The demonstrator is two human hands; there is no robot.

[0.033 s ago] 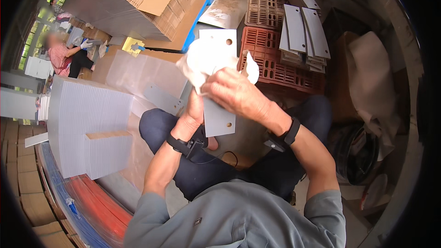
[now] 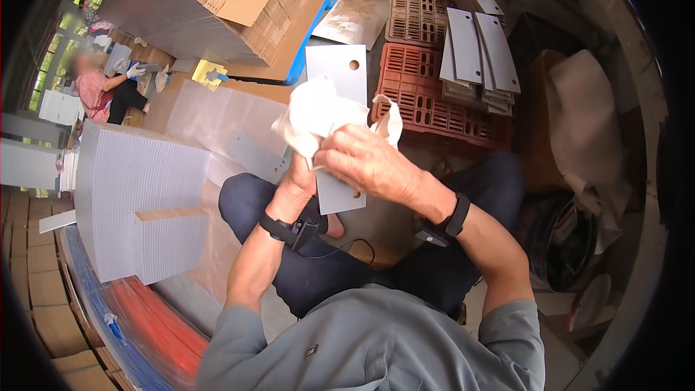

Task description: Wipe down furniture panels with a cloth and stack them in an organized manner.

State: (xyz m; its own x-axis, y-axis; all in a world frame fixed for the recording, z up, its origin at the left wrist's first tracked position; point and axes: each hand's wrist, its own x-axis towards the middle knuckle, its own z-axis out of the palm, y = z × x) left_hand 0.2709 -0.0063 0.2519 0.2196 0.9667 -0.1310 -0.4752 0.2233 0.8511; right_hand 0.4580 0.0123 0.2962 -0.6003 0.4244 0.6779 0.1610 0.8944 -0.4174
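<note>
Flat grey metal plate [image 2: 339,80], rectangular w/ round holes, held upright over lap, centre of scene. Left hand [image 2: 297,185] grips plate's left edge, fingers curled behind, partly hidden. Right hand [image 2: 365,163] closed on crumpled white cloth [image 2: 318,112], soft, pressed vs plate face. Red slotted plastic crate [image 2: 434,112] far right carries stacked grey plates [image 2: 481,54]. Pale sheet stack [image 2: 141,195] at left.
</note>
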